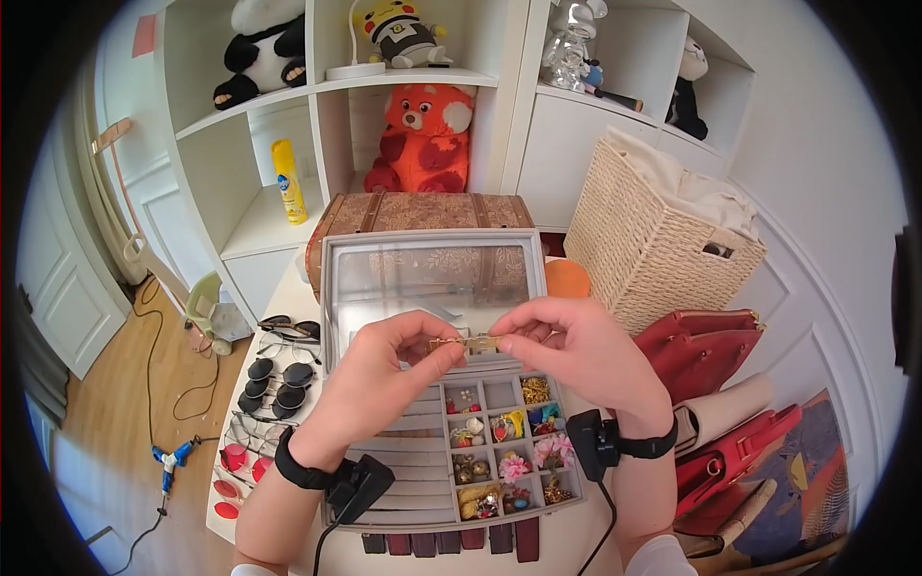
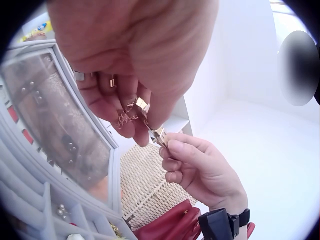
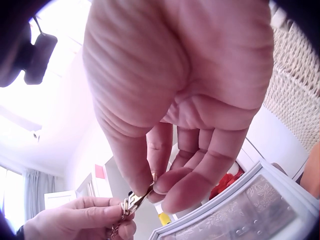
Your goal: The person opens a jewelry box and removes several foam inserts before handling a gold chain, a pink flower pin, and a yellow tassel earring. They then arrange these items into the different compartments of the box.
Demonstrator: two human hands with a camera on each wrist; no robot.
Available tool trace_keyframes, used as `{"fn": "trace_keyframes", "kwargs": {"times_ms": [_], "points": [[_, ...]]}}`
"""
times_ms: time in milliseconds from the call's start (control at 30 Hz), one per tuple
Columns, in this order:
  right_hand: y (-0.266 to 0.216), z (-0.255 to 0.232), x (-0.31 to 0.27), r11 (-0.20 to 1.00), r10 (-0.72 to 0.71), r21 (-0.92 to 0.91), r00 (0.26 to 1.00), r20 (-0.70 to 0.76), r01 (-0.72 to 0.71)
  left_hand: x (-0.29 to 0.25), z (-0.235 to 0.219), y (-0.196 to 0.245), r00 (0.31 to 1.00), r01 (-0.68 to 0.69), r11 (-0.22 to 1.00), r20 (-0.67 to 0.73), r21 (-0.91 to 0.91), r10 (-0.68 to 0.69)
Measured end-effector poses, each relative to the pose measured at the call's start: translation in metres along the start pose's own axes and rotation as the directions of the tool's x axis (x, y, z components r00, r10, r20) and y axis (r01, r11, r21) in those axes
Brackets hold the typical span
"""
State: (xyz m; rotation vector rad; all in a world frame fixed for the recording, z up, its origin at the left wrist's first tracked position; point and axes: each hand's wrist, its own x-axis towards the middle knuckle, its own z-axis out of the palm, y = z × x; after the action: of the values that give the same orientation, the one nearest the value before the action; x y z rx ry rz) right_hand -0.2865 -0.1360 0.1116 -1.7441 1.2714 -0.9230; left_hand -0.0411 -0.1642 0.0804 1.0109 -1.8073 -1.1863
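Observation:
A gold bracelet (image 1: 478, 342) with flat links and a fine chain end is stretched between both hands, above an open grey jewelry box (image 1: 413, 524). My left hand (image 1: 384, 376) pinches one end between thumb and fingers. The other end is pinched by my right hand (image 1: 581, 353). In the left wrist view, the thin chain (image 2: 129, 116) dangles by the left fingers. The raised lid (image 1: 432, 236) with its clear window stands behind the hands. Earrings, flower pieces (image 1: 515, 468) and gold chains (image 1: 535, 390) fill small compartments on the right; padded ring rows (image 1: 403, 485) line the left.
Several sunglasses (image 1: 291, 400) lie left of the box. A patterned trunk (image 1: 423, 211) stands behind it. To the right are a woven basket (image 1: 624, 226) and red handbags (image 1: 701, 355). Small dark cases (image 1: 424, 543) line the table's front.

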Motion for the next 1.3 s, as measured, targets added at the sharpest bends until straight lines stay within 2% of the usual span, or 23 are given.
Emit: {"fn": "trace_keyframes", "kwargs": {"times_ms": [100,233,300,500,600,733,833,933,1000,1133,1200,1300], "points": [[-0.003,0.002,-0.001,0.994,-0.035,-0.104,0.999,0.027,0.037,0.000,0.000,-0.003,0.999,-0.032,0.999,0.039,0.028,0.031],[0.004,0.007,0.004,0.992,-0.095,-0.081,0.992,0.084,0.102,-0.001,0.000,0.001,0.997,-0.014,0.998,0.075,0.059,0.009],[0.006,0.006,0.006,0.995,-0.068,-0.068,0.995,0.073,0.073,0.000,-0.001,-0.002,0.996,0.022,0.993,0.094,-0.119,-0.010],[0.004,0.006,0.005,0.994,-0.025,-0.108,0.996,0.083,0.034,0.001,-0.003,-0.002,0.983,0.082,0.969,0.180,-0.235,-0.039],[0.002,0.006,0.006,0.998,0.051,-0.033,0.993,0.103,-0.047,0.002,-0.004,-0.005,0.981,0.078,0.972,0.192,-0.223,-0.035],[0.006,0.004,0.007,0.998,0.058,-0.007,0.993,0.104,-0.057,0.004,-0.005,-0.007,0.977,0.104,0.963,0.207,-0.249,-0.052],[0.013,0.003,0.009,0.999,0.039,-0.015,0.992,0.124,-0.038,0.005,-0.006,-0.012,0.976,0.075,0.982,0.216,-0.173,-0.036],[0.021,0.004,0.011,0.998,0.026,-0.056,0.996,0.091,-0.021,0.008,-0.007,-0.018,0.974,0.111,0.988,0.208,-0.111,-0.086],[0.023,0.003,0.012,0.981,0.026,-0.192,0.999,0.045,-0.017,0.008,-0.007,-0.021,0.979,0.121,0.992,0.170,-0.041,-0.112],[0.018,0.003,0.009,0.957,0.034,-0.288,0.998,0.053,-0.017,0.009,-0.010,-0.028,0.979,0.107,0.993,0.169,0.039,-0.112],[0.026,0.000,0.007,0.873,-0.118,-0.464,0.989,0.092,0.147,0.009,-0.010,-0.032,0.979,0.060,0.993,0.188,0.100,-0.078],[0.031,-0.003,0.008,0.815,-0.081,-0.566,0.991,0.107,0.128,0.012,-0.006,-0.044,0.980,0.000,0.985,0.197,0.173,-0.035]]}}
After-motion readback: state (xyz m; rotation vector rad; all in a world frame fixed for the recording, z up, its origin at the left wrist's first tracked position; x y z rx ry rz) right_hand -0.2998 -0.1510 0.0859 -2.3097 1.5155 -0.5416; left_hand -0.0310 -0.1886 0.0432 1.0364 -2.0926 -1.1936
